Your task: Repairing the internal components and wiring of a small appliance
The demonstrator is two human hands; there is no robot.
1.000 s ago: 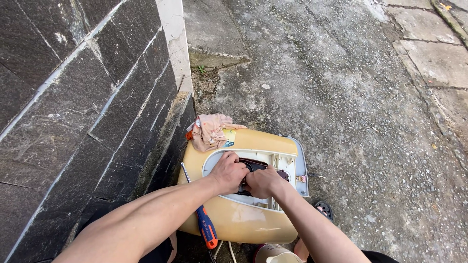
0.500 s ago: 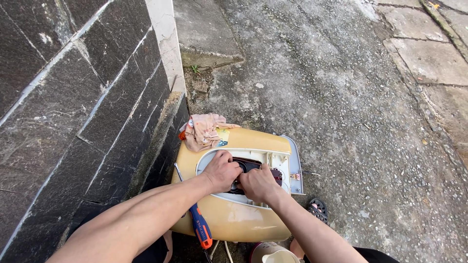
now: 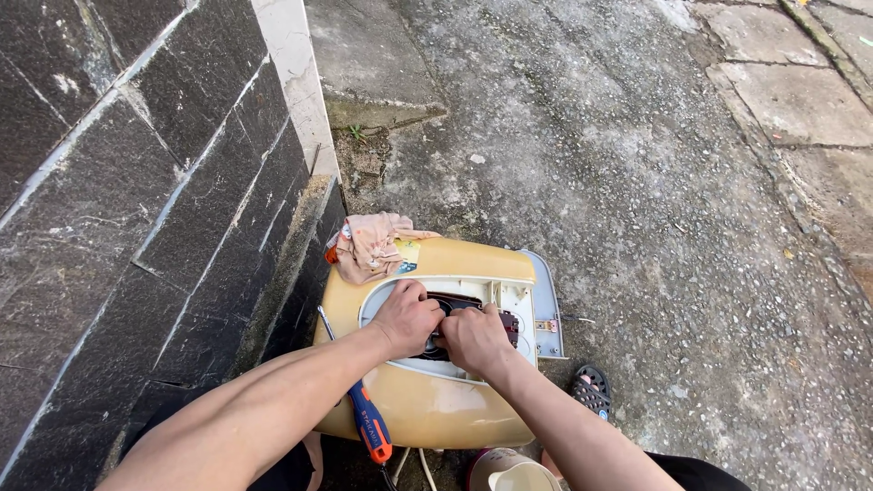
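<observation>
a: where does the yellow appliance casing (image 3: 436, 409) lie?

b: on the concrete ground (image 3: 637, 209), just beside the dark tiled wall (image 3: 136, 209). its white inner panel (image 3: 509, 300) faces up, with a dark opening (image 3: 473, 314) at the centre of the casing.

a: and the hands, relative to the casing?

b: both rest on its upper face. the left hand (image 3: 406, 318) sits at the left rim of the opening, the right hand (image 3: 475, 338) over the opening itself, the two touching. each grip is curled together, fingers bent into the opening; what they close on is hidden.

a: other items about the casing?

b: a pink cloth (image 3: 373, 244) lies on its far end. a screwdriver with a blue and orange handle (image 3: 368, 432) leans on its left side. a black sandal (image 3: 591, 389) is near its right side.
</observation>
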